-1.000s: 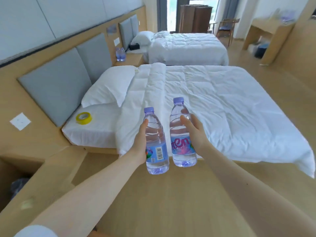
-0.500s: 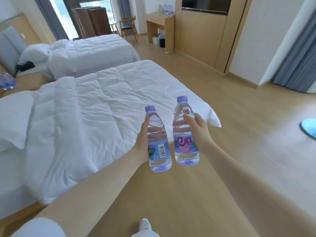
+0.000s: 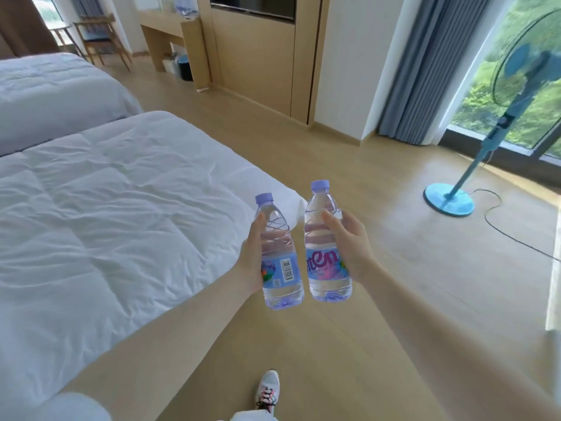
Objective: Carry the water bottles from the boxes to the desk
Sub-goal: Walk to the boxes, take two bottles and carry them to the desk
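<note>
Two clear water bottles with purple caps are held upright side by side at chest height over the wooden floor. My left hand [image 3: 250, 256] grips the left bottle [image 3: 277, 253], whose barcode label faces me. My right hand [image 3: 353, 247] grips the right bottle [image 3: 324, 244], which has a blue and pink label. The wooden desk [image 3: 164, 24] stands far off at the back left, beside a wooden wall unit, with bottles on its top. No boxes are in view.
A white bed [image 3: 106, 223] fills the left, its corner near the bottles; a second bed [image 3: 51, 92] lies behind. A blue standing fan [image 3: 449, 202] with a trailing cable stands at the right by the window. A wooden chair [image 3: 100, 38] sits far back.
The view has swung right from the bed heads toward the window and wall unit. Both hands keep the same hold on the bottles. A foot now shows on the floor below.
</note>
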Action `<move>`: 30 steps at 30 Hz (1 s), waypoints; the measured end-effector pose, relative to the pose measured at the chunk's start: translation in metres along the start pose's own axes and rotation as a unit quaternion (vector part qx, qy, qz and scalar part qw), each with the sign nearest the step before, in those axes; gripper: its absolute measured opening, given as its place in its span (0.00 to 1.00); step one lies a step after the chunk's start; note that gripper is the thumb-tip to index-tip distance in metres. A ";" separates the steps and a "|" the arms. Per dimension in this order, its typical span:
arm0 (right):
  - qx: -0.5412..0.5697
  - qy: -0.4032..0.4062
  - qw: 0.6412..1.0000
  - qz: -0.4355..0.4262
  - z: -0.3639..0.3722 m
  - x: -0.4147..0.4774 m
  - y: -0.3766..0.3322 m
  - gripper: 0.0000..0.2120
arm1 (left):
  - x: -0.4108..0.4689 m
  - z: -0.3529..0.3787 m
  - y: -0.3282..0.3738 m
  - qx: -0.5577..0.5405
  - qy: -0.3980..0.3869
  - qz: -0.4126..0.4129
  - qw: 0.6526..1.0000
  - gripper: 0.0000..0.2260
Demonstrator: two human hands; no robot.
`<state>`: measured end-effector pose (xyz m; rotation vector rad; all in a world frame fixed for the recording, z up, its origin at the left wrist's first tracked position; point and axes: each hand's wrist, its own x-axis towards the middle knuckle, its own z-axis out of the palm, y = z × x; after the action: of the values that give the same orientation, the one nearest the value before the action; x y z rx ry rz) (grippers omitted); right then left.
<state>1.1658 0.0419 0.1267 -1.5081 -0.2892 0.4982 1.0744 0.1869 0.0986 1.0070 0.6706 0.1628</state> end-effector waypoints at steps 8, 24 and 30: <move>0.000 0.042 0.999 0.019 0.028 0.103 -0.004 0.20 | 0.107 -0.016 0.059 -0.024 -0.030 -0.011 0.999 0.24; 0.031 0.146 0.984 0.102 -0.079 0.229 -0.011 0.14 | 0.252 0.097 0.075 0.013 -0.050 -0.071 0.996 0.23; 0.022 0.130 0.987 0.092 -0.159 0.300 -0.023 0.12 | 0.306 0.183 0.079 0.046 -0.011 -0.086 0.995 0.25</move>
<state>1.5052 0.0477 0.1044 -1.5453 0.0649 0.4424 1.4371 0.2263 0.0925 1.0322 0.7460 -0.0293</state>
